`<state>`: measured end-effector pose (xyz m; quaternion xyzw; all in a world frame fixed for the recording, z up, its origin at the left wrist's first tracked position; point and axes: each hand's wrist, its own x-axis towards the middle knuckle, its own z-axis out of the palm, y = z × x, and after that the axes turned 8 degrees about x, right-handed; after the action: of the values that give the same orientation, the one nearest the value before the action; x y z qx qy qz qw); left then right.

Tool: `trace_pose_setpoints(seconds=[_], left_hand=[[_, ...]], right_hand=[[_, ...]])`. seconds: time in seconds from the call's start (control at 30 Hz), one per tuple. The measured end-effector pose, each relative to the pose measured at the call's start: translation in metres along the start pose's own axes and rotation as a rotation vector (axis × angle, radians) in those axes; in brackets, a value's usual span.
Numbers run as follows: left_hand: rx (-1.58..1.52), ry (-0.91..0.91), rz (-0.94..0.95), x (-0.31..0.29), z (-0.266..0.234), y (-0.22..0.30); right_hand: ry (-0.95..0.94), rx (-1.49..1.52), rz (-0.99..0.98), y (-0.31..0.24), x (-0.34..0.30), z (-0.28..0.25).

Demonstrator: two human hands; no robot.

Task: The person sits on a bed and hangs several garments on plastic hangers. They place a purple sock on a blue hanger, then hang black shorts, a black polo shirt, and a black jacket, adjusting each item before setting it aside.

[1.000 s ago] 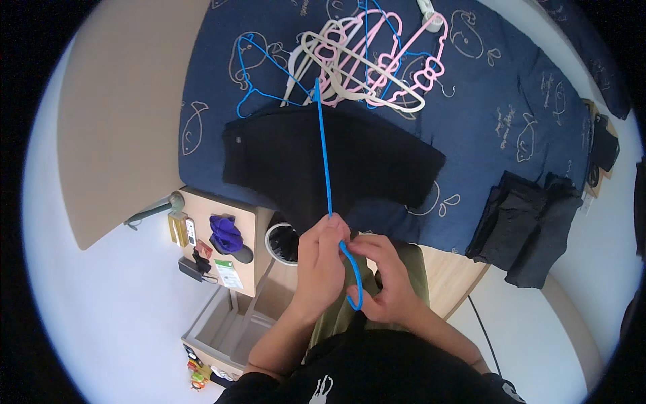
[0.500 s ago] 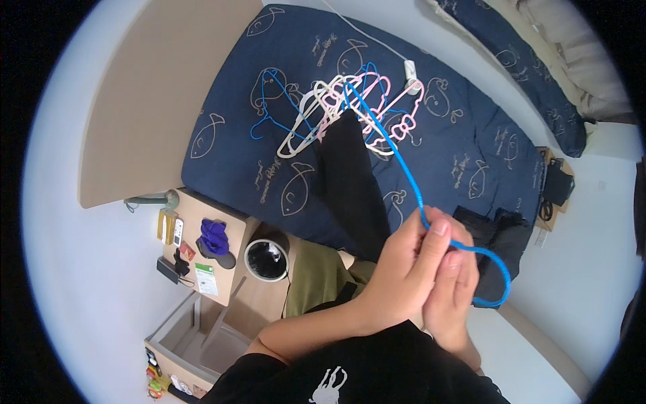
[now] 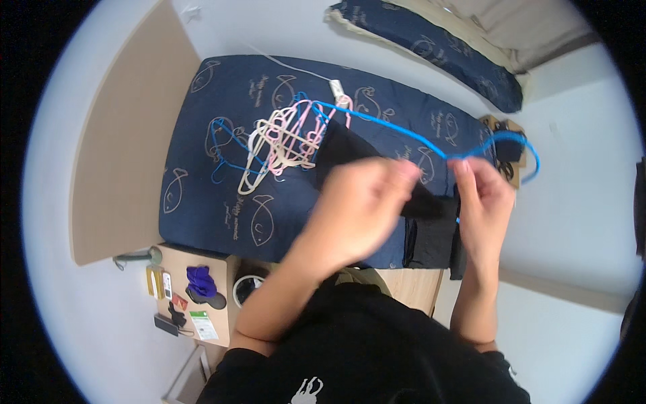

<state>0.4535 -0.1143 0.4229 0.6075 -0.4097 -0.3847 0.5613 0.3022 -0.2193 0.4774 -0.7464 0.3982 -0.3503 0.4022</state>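
Note:
My right hand point(image 3: 486, 202) is closed on a blue hanger point(image 3: 390, 125) near the base of its hook, which curves up to the right. From the hanger's long arm, reaching away to the left, hangs a black garment point(image 3: 346, 149). My left hand point(image 3: 360, 212) is in front of that garment, apart from my right hand and smeared by motion. Its fingers look curled with the thumb against them; whether cloth is between them is hidden. Beyond lies a pile of white and pink hangers point(image 3: 286, 138), with another blue hanger point(image 3: 232, 163) at its left side.
A dark blue bed point(image 3: 208, 229) with fish drawings spans the middle. Folded black clothing point(image 3: 431, 246) lies at its near right edge. A white socket block point(image 3: 336, 87) with a cord is behind the hangers. At left stand a small desk point(image 3: 229, 289) and a bin point(image 3: 239, 289).
My hands, together on the blue hanger before, have separated, the left one moving leftward. The hanger has tilted closer to level, its hook now up at the right. The view has shifted.

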Motion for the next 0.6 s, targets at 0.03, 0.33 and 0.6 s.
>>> trace_pose_setpoints(seconds=[0.03,0.33,0.6], left_hand=[[-0.013,0.132,0.049,-0.001,-0.011,-0.003],[0.557,0.464,0.693,0.05,-0.02,0.015],[0.499,-0.418,0.357,0.095,0.026,0.057]], right_hand=[[0.003,-0.006,-0.02,-0.002,0.005,-0.009],[-0.053,-0.162,-0.283,-0.018,0.034,-0.097],[-0.128,-0.181,-0.467,-0.008,0.041,-0.164]])
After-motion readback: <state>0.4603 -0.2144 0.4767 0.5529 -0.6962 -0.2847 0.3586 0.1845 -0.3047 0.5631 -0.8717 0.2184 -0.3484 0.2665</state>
